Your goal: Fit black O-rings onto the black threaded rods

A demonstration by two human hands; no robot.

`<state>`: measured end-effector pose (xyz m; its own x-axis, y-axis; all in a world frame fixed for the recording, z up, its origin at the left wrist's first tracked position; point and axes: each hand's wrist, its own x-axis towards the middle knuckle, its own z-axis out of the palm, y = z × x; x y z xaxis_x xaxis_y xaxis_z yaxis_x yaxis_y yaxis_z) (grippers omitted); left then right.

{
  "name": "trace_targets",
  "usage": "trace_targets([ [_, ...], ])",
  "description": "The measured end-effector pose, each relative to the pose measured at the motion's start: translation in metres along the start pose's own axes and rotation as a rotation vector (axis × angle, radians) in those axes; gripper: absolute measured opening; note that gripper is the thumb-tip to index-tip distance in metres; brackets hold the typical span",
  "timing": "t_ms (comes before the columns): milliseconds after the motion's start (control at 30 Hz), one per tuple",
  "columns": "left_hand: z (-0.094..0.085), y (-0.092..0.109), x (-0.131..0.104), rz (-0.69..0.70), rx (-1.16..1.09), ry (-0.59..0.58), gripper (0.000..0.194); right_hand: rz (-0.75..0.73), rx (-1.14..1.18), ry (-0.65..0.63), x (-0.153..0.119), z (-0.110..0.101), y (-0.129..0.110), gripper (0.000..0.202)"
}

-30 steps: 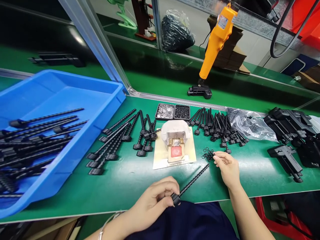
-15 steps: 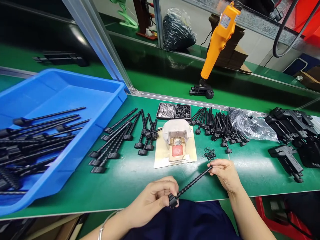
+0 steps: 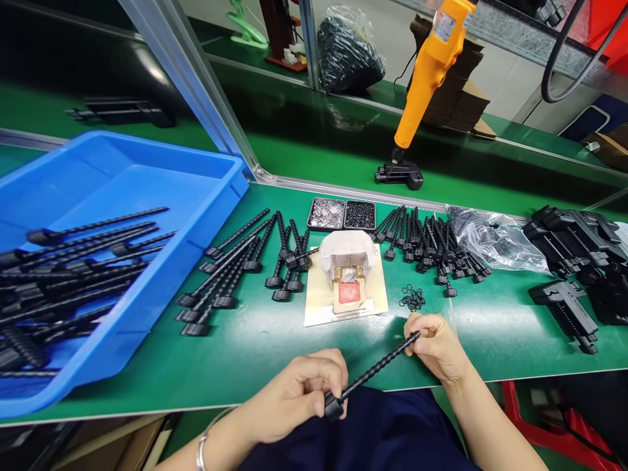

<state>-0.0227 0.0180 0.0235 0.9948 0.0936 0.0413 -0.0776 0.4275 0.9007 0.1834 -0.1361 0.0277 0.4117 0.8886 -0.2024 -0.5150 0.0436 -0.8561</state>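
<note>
A black threaded rod with a knob head [image 3: 377,371] slants between my two hands, just above the table's front edge. My left hand [image 3: 307,391] is closed around the knob end, thumb and fingers pinching it. At the thin end, my right hand [image 3: 434,343] pinches the tip between thumb and fingertips; whether a small ring sits there too is hidden. Beyond my right hand lies a little pile of black rubber rings [image 3: 413,299]. A taped fixture with a red pad [image 3: 348,292] stands on a pale board [image 3: 318,313] ahead of my hands.
At left a blue tray [image 3: 196,152] holds several similar rods. More threaded rods [image 3: 223,278] lie beside it and right of the fixture. Behind stand small parts boxes [image 3: 326,214]. An orange electric screwdriver [image 3: 426,78] hangs above. Black plastic clamps [image 3: 564,311] and a plastic bag [image 3: 498,242] lie right.
The rod's knob end has moved slightly down and left with my left hand. My right hand stays at the tip, its fingers shifted a little. The whole view has shifted slightly.
</note>
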Motion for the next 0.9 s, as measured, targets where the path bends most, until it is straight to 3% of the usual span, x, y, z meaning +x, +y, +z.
trace_targets([
  [133,0.0,-0.001,0.002,-0.016,-0.003,-0.029,0.027,0.019,-0.089,-0.11,-0.004,0.004,0.003,0.029],
  [300,0.002,-0.001,0.006,-0.027,-0.045,0.003,0.032,-0.062,-0.132,-0.128,-0.002,0.008,-0.003,0.03],
  [533,0.007,-0.011,0.01,-0.046,-0.039,0.184,0.046,-0.136,-0.347,-0.18,-0.003,0.052,0.016,0.023],
  [733,0.008,-0.019,0.015,-0.007,0.032,0.426,0.037,-0.402,-0.621,-0.113,-0.004,0.056,0.008,0.011],
  [900,0.015,-0.021,0.017,0.028,0.148,0.47,0.04,-0.858,-0.984,0.006,-0.008,0.05,0.018,0.024],
])
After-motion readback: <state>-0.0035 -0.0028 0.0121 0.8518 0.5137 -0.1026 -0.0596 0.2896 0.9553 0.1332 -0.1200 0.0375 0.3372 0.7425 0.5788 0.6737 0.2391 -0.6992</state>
